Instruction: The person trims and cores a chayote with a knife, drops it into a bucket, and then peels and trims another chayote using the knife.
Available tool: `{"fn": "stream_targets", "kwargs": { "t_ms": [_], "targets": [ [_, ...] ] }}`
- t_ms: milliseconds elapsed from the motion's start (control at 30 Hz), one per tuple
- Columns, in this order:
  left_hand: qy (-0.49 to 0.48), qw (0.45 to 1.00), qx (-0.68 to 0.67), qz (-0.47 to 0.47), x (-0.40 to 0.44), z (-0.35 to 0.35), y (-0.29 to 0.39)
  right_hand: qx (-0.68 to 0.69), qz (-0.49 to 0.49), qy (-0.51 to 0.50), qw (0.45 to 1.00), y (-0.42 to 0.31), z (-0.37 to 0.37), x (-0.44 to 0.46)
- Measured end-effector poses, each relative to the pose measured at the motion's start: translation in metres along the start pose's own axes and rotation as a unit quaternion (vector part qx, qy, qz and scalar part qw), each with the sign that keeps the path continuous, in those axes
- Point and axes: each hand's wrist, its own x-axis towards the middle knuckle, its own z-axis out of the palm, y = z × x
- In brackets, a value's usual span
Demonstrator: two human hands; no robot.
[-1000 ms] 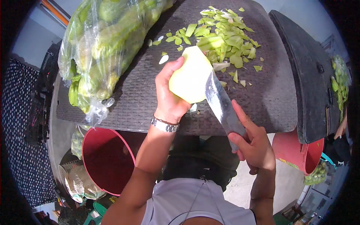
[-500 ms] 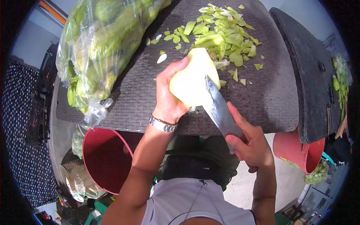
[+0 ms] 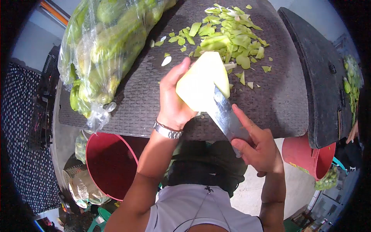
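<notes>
Head view: compared with a second ago, the knife (image 3: 230,121) is reaching further in over the fruit (image 3: 201,83); its tip, then lying along the right edge, is now overlapping the lower right face, with a strip of pale flesh showing beyond the blade. The fruit is also leaning more to the right, its narrow top shifting that way. This is suggesting that the paring is working along the right side, though how deep the blade is biting I cannot tell. The peelings (image 3: 241,42) are looking much the same, so no fresh piece seems to be dropping. The left hand (image 3: 173,102) is cupping the fruit from the left and below, its thumb pressing along the upper left side; the other fingers are mostly hiding behind. The fruit is sitting within that grasp, above the near part of the worktop (image 3: 278,96), and ahead and to the left of the right hand (image 3: 259,149). The right hand is closing round the knife's handle, its index finger stretching along the blade, and is staying apart from the fruit, with only the blade bridging between them. Past the fruit, the peelings are spreading over the worktop; to the left, a bag (image 3: 112,54) of green produce is lying.
</notes>
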Motion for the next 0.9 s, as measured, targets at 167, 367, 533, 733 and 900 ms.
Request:
{"fn": "stream_targets", "kwargs": {
  "t_ms": [167, 367, 533, 733, 900],
  "targets": [
    [0.042, 0.976, 0.149, 0.152, -0.007, 0.023, -0.025, 0.007, 0.04, 0.027, 0.999, -0.002, 0.013, -0.004],
    [0.068, 0.966, 0.159, 0.19, -0.008, 0.025, -0.03, -0.01, 0.055, 0.047, 0.997, -0.004, 0.025, -0.008],
    [0.081, 0.972, 0.145, 0.167, -0.008, 0.028, -0.028, -0.026, 0.001, 0.048, 0.998, 0.004, 0.024, -0.008],
    [0.052, 0.984, 0.147, 0.085, -0.009, 0.021, -0.021, -0.069, -0.033, 0.02, 0.997, 0.007, 0.01, -0.005],
    [0.063, 0.981, 0.169, 0.07, -0.008, 0.022, -0.013, -0.044, -0.053, 0.028, 0.997, 0.009, 0.0, 0.0]
  ]
}}
